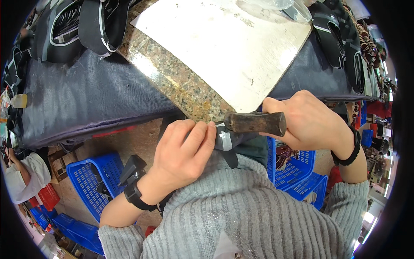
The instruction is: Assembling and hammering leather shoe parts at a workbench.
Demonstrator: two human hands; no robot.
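My right hand [309, 121] is closed round the handle of a hammer [261, 124] with a worn, dark brown metal head. The hammer head is over the near corner of a speckled stone slab [185, 84]. Close to its left, my left hand [183, 151] has its fingers bent and pressed together at the slab's edge. They pinch a dark strip with a pale silvery patch [224, 140]; part of it hangs below the corner. The fingers and hammer hide the rest of this strip, so its full shape cannot be made out.
A white board [215, 47] lies on the slab. Black pieces with pale edging [103, 30] are stacked at the far left, and more black pieces [330, 36] at the far right. Blue plastic baskets [92, 177] stand below the dark-covered table [95, 90]. Another person's arm [19, 166] shows far left.
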